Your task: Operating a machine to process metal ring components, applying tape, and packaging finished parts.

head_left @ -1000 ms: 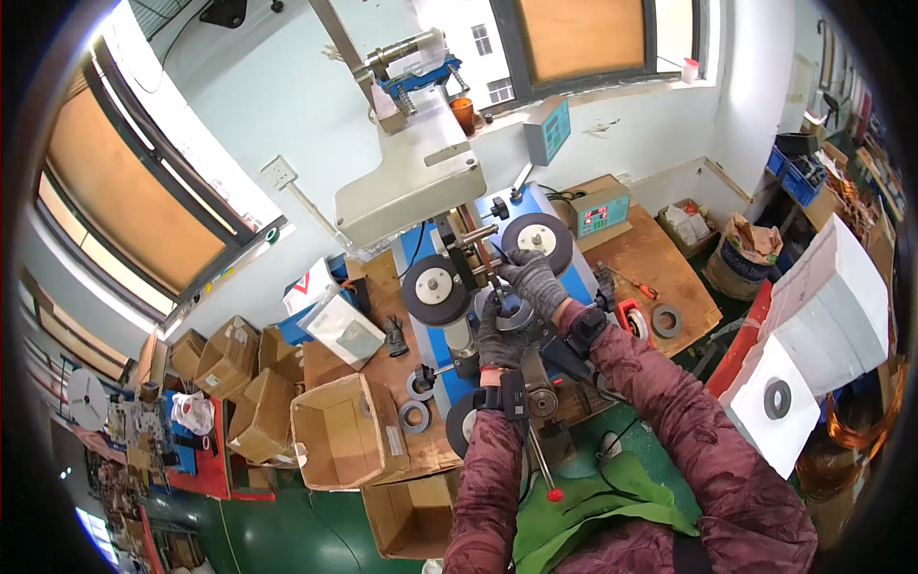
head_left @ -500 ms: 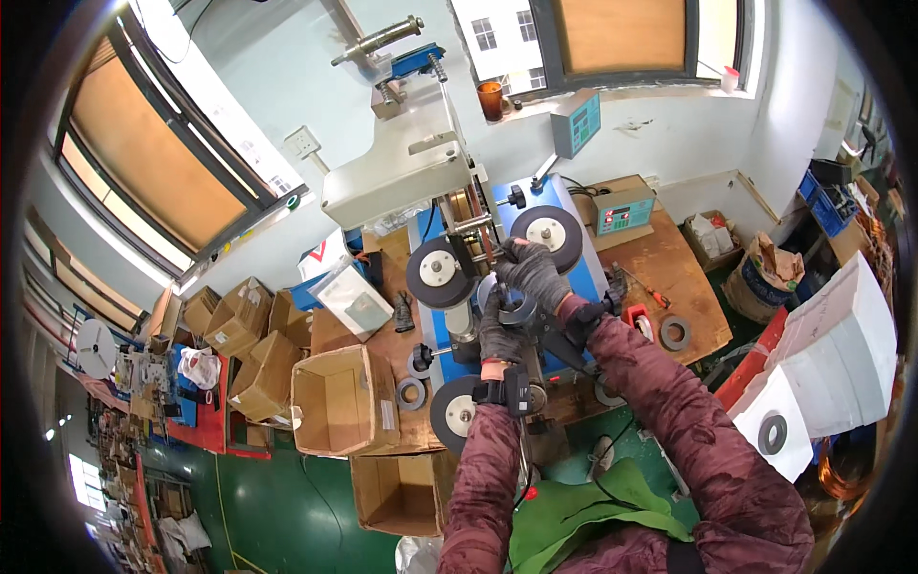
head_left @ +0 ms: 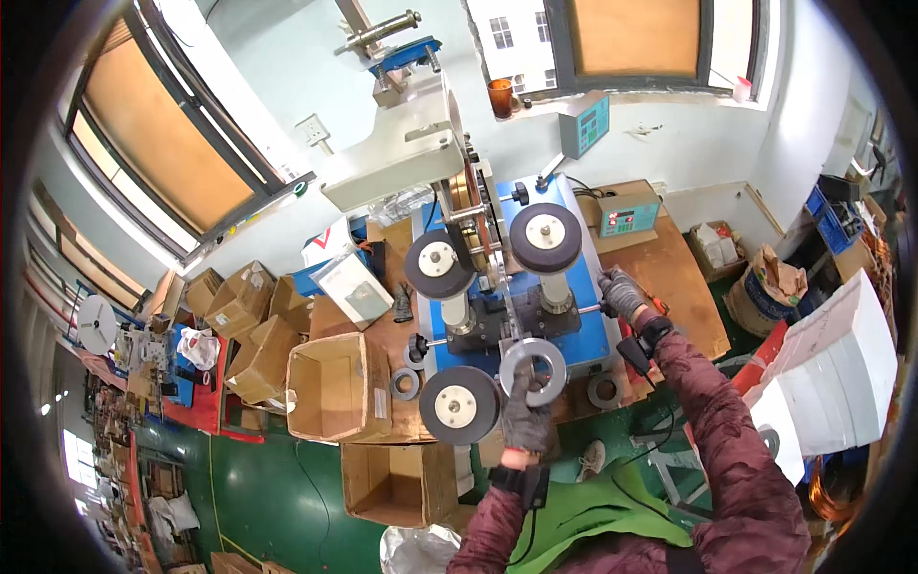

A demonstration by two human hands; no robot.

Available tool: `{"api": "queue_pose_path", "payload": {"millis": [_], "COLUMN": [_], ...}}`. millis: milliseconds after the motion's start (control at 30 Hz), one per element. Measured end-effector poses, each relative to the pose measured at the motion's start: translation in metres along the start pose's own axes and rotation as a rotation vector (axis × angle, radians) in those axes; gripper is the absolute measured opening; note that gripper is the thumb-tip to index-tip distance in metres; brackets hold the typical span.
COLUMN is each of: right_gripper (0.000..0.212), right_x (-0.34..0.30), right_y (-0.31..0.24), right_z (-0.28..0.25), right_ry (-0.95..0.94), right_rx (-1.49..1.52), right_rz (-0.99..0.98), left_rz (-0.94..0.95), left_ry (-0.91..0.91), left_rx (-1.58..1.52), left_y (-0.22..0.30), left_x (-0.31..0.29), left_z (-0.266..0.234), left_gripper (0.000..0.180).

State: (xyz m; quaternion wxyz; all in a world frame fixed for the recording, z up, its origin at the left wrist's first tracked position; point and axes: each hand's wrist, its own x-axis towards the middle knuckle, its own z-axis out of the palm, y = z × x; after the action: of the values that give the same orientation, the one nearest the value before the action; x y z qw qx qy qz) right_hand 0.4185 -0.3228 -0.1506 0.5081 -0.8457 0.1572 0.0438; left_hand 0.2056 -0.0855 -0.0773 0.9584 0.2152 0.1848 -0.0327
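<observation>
My left hand (head_left: 528, 419), in a dark grey work glove, is closed on a grey ring (head_left: 558, 373) in front of the winding machine. The ring is held up near the front wheel (head_left: 436, 406), and a thin strip runs from it up into the machine. At the right side of the blue machine base (head_left: 591, 346), my gloved right hand (head_left: 623, 293) is closed around a black knob (head_left: 608, 308), which its fingers partly cover. Two dark wheels with white hubs, a left one (head_left: 422, 274) and a right one (head_left: 524, 251), stand beyond the hands.
Loose grey rings, including one ring (head_left: 405, 396) at left, lie on the wooden table (head_left: 693, 311). An open cardboard box (head_left: 337, 430) stands at the left edge. A control box (head_left: 633, 222) sits at the back right, with an orange-handled screwdriver (head_left: 660, 304) near my right hand.
Both hands have left the middle of the machine. The left hand has come toward me with the grey ring, and the right hand has moved right to the black knob.
</observation>
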Motion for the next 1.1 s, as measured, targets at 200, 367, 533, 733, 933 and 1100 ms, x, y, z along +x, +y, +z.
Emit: {"api": "queue_pose_path", "payload": {"millis": [200,367,533,733,933,1100], "right_gripper": [0.050,0.023,0.025,0.025,0.019,0.026], "right_x": [0.067,-0.007,-0.114,-0.077,-0.150,-0.243], "right_y": [0.032,-0.010,-0.150,-0.158,-0.073,0.174], "right_z": [0.001,0.025,0.047,0.110,0.108,0.081], "right_ry": [0.040,-0.006,-0.329,-0.376,-0.179,-0.203], "right_rx": [-0.315,0.036,0.319,0.624,-0.083,-0.816], "right_rz": [-0.364,-0.273,-0.553,-0.446,-0.608,-0.581], "left_rz": [-0.004,0.044,0.083,-0.023,0.271,-0.305], "left_ry": [0.074,0.072,0.122,0.127,-0.233,-0.539], "left_rx": [0.085,0.129,0.226,0.050,1.615,1.685], "left_y": [-0.031,-0.016,-0.012,-0.022,-0.043,-0.075], "left_x": [-0.022,-0.025,-0.023,-0.018,-0.075,-0.123], "left_z": [0.000,-0.031,-0.033,-0.031,-0.135,-0.219], "left_gripper": [0.027,0.030,0.032,0.034,0.040,0.042]}}
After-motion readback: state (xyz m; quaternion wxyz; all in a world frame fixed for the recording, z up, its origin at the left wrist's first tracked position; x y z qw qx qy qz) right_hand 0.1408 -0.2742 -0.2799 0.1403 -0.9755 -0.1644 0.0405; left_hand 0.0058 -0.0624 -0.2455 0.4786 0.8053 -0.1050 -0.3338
